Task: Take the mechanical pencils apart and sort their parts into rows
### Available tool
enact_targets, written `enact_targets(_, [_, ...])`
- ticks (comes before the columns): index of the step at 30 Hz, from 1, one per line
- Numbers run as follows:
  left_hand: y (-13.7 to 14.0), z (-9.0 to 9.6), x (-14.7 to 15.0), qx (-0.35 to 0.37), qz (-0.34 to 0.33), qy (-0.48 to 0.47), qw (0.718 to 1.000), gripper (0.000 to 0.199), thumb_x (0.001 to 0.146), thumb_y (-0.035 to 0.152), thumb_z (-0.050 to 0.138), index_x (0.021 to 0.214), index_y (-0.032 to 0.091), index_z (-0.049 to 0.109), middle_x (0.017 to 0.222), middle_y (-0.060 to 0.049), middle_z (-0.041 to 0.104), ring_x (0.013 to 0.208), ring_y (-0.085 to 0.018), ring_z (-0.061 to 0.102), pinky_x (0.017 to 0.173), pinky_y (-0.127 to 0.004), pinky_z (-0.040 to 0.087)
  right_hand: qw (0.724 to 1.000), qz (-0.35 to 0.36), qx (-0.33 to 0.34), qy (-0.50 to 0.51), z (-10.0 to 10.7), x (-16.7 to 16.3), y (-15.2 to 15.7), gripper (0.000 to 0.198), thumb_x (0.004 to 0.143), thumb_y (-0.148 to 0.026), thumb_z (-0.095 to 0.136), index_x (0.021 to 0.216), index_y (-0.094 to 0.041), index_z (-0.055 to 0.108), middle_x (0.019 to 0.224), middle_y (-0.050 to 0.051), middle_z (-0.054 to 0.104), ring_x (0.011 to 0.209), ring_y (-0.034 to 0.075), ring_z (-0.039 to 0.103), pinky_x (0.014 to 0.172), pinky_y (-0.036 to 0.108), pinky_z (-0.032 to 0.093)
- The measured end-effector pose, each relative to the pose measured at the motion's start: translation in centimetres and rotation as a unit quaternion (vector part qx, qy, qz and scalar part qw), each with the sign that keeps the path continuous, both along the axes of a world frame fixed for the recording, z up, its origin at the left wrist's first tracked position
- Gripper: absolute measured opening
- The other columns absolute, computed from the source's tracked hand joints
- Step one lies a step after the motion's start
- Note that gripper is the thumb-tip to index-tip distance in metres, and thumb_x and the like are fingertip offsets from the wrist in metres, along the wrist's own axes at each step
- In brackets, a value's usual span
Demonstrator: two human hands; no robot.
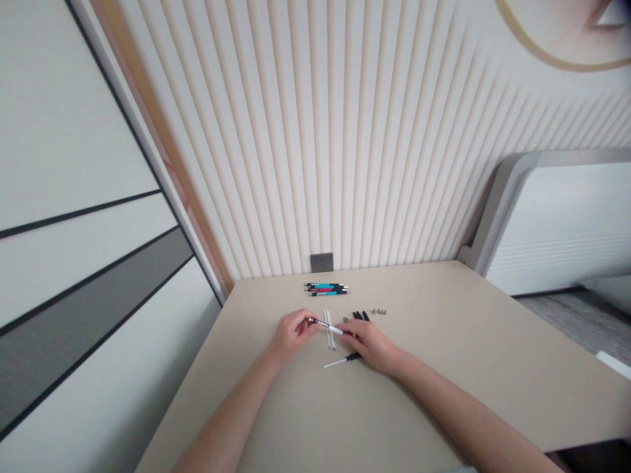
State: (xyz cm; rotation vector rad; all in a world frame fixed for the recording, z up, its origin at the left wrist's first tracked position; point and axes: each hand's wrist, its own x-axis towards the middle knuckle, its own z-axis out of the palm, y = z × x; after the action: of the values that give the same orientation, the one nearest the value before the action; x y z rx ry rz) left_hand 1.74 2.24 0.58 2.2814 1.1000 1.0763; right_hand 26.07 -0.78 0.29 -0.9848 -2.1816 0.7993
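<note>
The left hand (pixel 290 333) is bending its fingers in and pinching the dark end of a thin black and white pen piece (pixel 335 329). A small bright red piece (pixel 302 327) is showing by those same fingers, and it is looking tucked into the hand. The right hand (pixel 373 343) is curling too, with its fingertips holding the white end of that thin piece. So the piece is slanting between the two hands, just over the table.

Under it, some thin straight white sticks (pixel 329 338) are lying on the smooth beige table (pixel 394 420). Near the right hand, a short black tube with a thin white rod (pixel 342 360) is resting. Some short black tubes (pixel 359 315) are lying just past that hand, and tiny silver metal bits (pixel 379 312) are sitting beside them.

At the back, a small bunch of blue, red and black pens (pixel 327 290) is lying in front of the dark grey square wall socket (pixel 322 262). Those pens are looking whole, so that part is seeming done. The white sticks, black tubes and silver bits are lying loose, so a good part is seeming left.
</note>
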Motion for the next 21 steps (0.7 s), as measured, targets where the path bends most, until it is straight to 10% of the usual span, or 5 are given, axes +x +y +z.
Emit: enact_targets(21, [-0.10, 0.49, -0.14, -0.033, 0.035, -0.037, 0.998, 0.025, 0.087, 0.040, 0.059, 0.087, 0.017, 0.067, 0.063, 0.002, 0.060, 0.055, -0.011, 0.053, 0.056, -0.022, 0.043, 0.999, -0.052, 0.011, 0.010, -0.48, 0.15, 0.63, 0.034, 0.098, -0.039, 0.043, 0.100, -0.020, 0.071, 0.081, 0.004, 0.067, 0.072, 0.016, 0.058, 0.068, 0.026, 0.042])
